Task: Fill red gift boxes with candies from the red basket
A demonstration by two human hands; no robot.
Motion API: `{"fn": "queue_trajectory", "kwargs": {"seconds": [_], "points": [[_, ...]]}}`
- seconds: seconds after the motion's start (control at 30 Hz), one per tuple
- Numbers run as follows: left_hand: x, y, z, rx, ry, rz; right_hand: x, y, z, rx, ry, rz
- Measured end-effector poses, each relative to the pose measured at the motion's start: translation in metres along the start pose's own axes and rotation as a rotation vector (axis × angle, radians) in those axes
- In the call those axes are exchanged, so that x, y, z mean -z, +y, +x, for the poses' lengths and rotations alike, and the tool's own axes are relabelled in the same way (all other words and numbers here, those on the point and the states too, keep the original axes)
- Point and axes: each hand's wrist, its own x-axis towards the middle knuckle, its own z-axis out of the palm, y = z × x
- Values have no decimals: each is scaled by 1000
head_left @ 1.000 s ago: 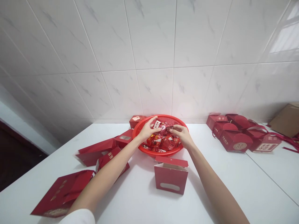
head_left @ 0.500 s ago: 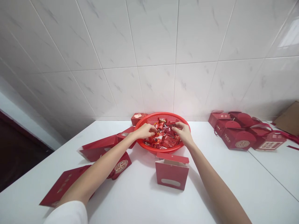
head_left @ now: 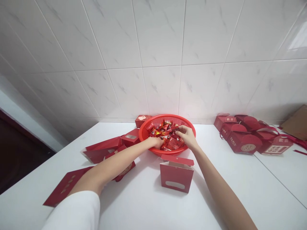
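A red plastic basket (head_left: 192,127) holds a heap of wrapped candies (head_left: 174,143) in red and gold foil. My left hand (head_left: 156,142) dips into the heap at the basket's near left side. Its fingers are curled down among the wrappers, and what they pinch is hidden. Over the right part of the basket, my right hand (head_left: 188,135) is closed, with a dark red wrapped candy (head_left: 175,128) at its fingertips. Just in front of the basket, a red paper box (head_left: 177,175) stands upright, its top partly open and an oval window in its face.
Left of the basket lie several red boxes (head_left: 103,149), partly under my left forearm, and a flat red carton (head_left: 64,187). A small red box (head_left: 141,120) stands behind. At right are several folded gift boxes (head_left: 243,139) and a brown cardboard piece (head_left: 296,123). A tiled wall (head_left: 160,89) backs the white table.
My left hand has moved right and down, deeper into the candies. My right hand remains almost in place, a little further left with the dark red candy at its fingertips.
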Motion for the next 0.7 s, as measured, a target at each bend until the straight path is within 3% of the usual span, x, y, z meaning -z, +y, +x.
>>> {"fn": "queue_trajectory", "kwargs": {"seconds": [0.3, 0.57, 0.7], "points": [[11, -2, -15, -95, -20, -38, 1, 2, 0, 3, -42, -43], [-1, -3, -43, -30, 213, -200, 5, 0, -6, -20, -171, -145], [-5, 4, -54, -33, 244, -275, 6, -1, -8, 3, -168, -148]]}}
